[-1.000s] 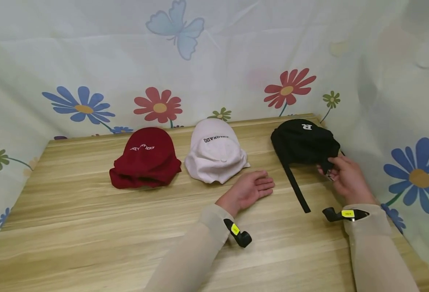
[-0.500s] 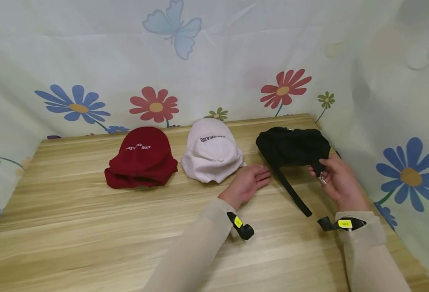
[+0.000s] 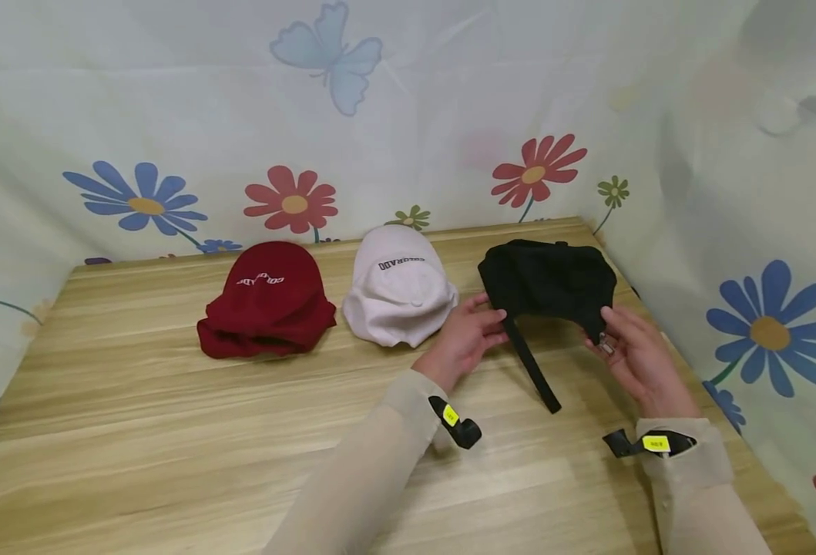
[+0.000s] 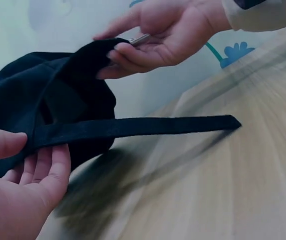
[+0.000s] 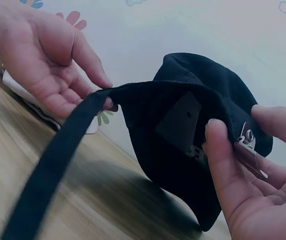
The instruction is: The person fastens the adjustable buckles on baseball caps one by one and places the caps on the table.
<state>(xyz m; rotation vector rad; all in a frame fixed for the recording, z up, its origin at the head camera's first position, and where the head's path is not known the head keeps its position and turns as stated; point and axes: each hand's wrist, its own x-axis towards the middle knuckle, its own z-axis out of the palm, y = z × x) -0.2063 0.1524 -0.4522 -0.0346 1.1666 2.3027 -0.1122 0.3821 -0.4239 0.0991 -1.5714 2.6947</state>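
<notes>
A black baseball cap (image 3: 546, 281) is held between both hands at the right of the table, its back opening toward me. My left hand (image 3: 466, 339) pinches the cap's edge where the long black strap (image 4: 178, 125) begins; the strap's free end sticks out toward me. On the other side, my right hand (image 3: 636, 358) pinches the edge beside a metal buckle (image 5: 247, 142). The right wrist view looks into the dark inside of the cap. In the left wrist view, a shadow lies on the table under the cap.
A white cap (image 3: 402, 289) marked COLORADO lies just left of my left hand. Farther left is a dark red cap (image 3: 269, 301). The wooden table (image 3: 172, 432) meets flower-printed cloth (image 3: 408, 116) at the back and both sides.
My left hand has moved from beside the white cap to the black cap and now grips its strap side. The black cap has tipped back and shifted left, hiding its white letter.
</notes>
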